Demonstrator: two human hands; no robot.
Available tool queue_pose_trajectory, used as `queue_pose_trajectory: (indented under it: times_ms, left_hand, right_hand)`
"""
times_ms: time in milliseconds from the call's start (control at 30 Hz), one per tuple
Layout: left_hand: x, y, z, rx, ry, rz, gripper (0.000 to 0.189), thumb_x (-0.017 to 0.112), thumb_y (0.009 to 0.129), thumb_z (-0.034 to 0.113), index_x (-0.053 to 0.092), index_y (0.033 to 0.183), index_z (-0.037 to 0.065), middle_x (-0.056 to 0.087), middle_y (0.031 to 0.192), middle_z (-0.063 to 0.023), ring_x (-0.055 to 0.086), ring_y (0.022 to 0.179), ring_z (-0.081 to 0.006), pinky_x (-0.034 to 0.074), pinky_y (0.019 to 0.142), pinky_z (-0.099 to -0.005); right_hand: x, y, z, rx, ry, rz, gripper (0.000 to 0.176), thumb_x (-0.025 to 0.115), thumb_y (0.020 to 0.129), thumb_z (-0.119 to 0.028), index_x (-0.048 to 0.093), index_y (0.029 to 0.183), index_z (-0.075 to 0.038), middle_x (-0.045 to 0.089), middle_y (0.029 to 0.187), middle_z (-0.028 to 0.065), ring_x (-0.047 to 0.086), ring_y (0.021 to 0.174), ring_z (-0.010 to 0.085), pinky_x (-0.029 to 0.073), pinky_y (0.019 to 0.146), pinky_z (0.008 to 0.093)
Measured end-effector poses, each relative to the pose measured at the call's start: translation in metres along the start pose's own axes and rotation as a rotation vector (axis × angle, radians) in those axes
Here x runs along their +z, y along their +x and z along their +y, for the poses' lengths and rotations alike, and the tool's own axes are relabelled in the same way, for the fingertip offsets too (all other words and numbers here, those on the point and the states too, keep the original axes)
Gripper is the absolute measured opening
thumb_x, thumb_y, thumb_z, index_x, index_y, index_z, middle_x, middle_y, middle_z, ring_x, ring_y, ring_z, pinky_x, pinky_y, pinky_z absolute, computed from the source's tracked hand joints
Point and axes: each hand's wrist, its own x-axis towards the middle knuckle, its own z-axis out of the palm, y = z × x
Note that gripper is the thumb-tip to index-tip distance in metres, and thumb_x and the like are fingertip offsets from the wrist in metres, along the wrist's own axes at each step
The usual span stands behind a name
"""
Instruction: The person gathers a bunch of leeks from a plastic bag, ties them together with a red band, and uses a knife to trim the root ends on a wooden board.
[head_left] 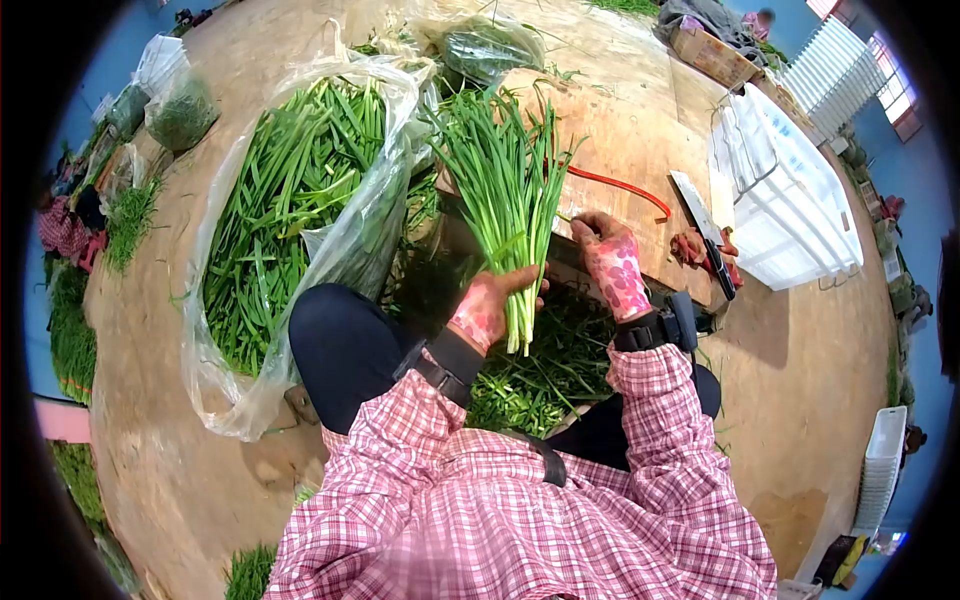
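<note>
My left hand (492, 302) is wrapped round the lower part of a bunch of garlic chives (508, 200), its leaves fanning away from me and its pale cut ends pointing towards me. Just right of the bunch, my right hand (612, 262) is closed, thumb and fingers pinched together. A thin pale stalk (563, 217) sticks out at its fingertips. Both hands wear pink patterned coverings that leave the fingers bare. Beyond them lies a wooden board (620, 130) bearing a red strap (625, 178) and a knife (703, 225) with a black handle.
A clear plastic bag (232, 395) full of green chives lies open on my left. Loose trimmings (540, 390) are heaped between my legs. White plastic crates (790, 190) stand to the right of the board. Another filled bag (490, 50) sits at the back. A person (65, 225) is at far left.
</note>
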Motion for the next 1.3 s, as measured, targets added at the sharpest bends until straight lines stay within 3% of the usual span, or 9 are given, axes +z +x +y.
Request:
queue_pose_trajectory:
  times_ms: [233, 333, 433, 500, 633, 700, 800, 1067, 1300]
  left_hand:
    - [-0.014, 0.009, -0.025, -0.012, -0.063, 0.031, 0.023, 0.066, 0.086, 0.008, 0.064, 0.108, 0.000, 0.068, 0.092, -0.0106, 0.067, 0.074, -0.0235, 0.056, 0.064, -0.0350]
    - [-0.006, 0.001, -0.012, -0.085, -0.021, 0.028, 0.023, 0.068, 0.086, 0.012, 0.065, 0.103, -0.003, 0.069, 0.085, -0.0116, 0.066, 0.067, -0.0213, 0.055, 0.060, -0.0311]
    - [0.003, -0.010, -0.003, -0.038, 0.043, 0.036, 0.023, 0.071, 0.084, 0.013, 0.066, 0.102, 0.000, 0.069, 0.083, -0.0094, 0.066, 0.063, -0.0180, 0.054, 0.055, -0.0294]
    - [-0.001, -0.008, -0.014, 0.120, -0.087, -0.074, 0.029, 0.073, 0.083, 0.013, 0.063, 0.108, 0.002, 0.068, 0.084, -0.0084, 0.065, 0.064, -0.0175, 0.055, 0.055, -0.0294]
    - [-0.005, 0.002, -0.018, 0.076, -0.017, 0.008, 0.030, 0.072, 0.084, 0.014, 0.063, 0.111, 0.004, 0.067, 0.085, -0.0054, 0.065, 0.069, -0.0164, 0.054, 0.058, -0.0287]
    - [0.007, -0.005, -0.011, 0.113, 0.024, 0.051, 0.030, 0.072, 0.084, 0.014, 0.063, 0.111, 0.005, 0.067, 0.086, -0.0037, 0.064, 0.070, -0.0155, 0.053, 0.058, -0.0286]
    - [0.008, -0.011, -0.006, 0.194, 0.144, -0.029, 0.030, 0.072, 0.084, 0.012, 0.062, 0.111, 0.005, 0.066, 0.088, -0.0021, 0.063, 0.074, -0.0146, 0.052, 0.065, -0.0285]
    - [-0.006, -0.015, -0.012, -0.038, -0.148, -0.267, 0.038, 0.067, 0.080, 0.011, 0.059, 0.116, 0.003, 0.066, 0.091, -0.0068, 0.066, 0.076, -0.0212, 0.056, 0.070, -0.0352]
    - [-0.007, -0.007, -0.018, -0.046, -0.124, -0.242, 0.037, 0.065, 0.082, 0.012, 0.058, 0.117, 0.003, 0.067, 0.094, -0.0095, 0.068, 0.079, -0.0241, 0.058, 0.071, -0.0384]
  right_hand:
    - [0.037, -0.008, -0.035, -0.666, -0.428, -0.209, 0.024, 0.071, 0.079, -0.008, 0.069, 0.103, -0.008, 0.066, 0.096, 0.0101, 0.066, 0.090, 0.0257, 0.053, 0.076, 0.0379]
    - [0.034, -0.017, -0.051, -0.466, 0.354, -0.163, 0.014, 0.068, 0.083, -0.004, 0.070, 0.096, -0.002, 0.068, 0.085, 0.0047, 0.065, 0.082, 0.0153, 0.051, 0.068, 0.0265]
    - [-0.009, -0.052, -0.106, -0.126, 0.499, -0.256, 0.015, 0.071, 0.085, -0.011, 0.070, 0.097, -0.002, 0.069, 0.082, 0.0011, 0.060, 0.075, 0.0060, 0.048, 0.064, 0.0211]
    - [-0.028, -0.063, -0.105, -0.063, 0.396, -0.648, 0.021, 0.072, 0.084, -0.012, 0.070, 0.102, -0.001, 0.070, 0.085, 0.0046, 0.063, 0.079, 0.0087, 0.049, 0.064, 0.0239]
    - [-0.014, -0.034, -0.047, 0.021, -0.305, -0.339, 0.037, 0.065, 0.090, -0.020, 0.060, 0.117, 0.006, 0.068, 0.099, 0.0083, 0.064, 0.085, 0.0146, 0.051, 0.077, 0.0271]
    - [-0.006, -0.036, -0.029, 0.121, 0.166, -0.292, 0.035, 0.066, 0.090, -0.020, 0.061, 0.113, 0.006, 0.068, 0.097, 0.0075, 0.064, 0.085, 0.0132, 0.050, 0.076, 0.0262]
    - [0.006, -0.047, -0.037, -0.176, 0.110, 0.017, 0.028, 0.071, 0.084, -0.020, 0.065, 0.099, 0.003, 0.069, 0.086, 0.0122, 0.065, 0.078, 0.0150, 0.050, 0.071, 0.0283]
    - [0.014, -0.043, -0.022, 0.138, 0.161, -0.198, 0.017, 0.067, 0.087, -0.016, 0.065, 0.090, 0.001, 0.064, 0.072, 0.0032, 0.058, 0.056, 0.0108, 0.047, 0.052, 0.0247]
    - [0.026, -0.034, 0.012, -0.168, 0.183, -0.005, 0.019, 0.069, 0.085, -0.015, 0.068, 0.099, -0.002, 0.067, 0.080, 0.0073, 0.063, 0.070, 0.0144, 0.050, 0.063, 0.0290]
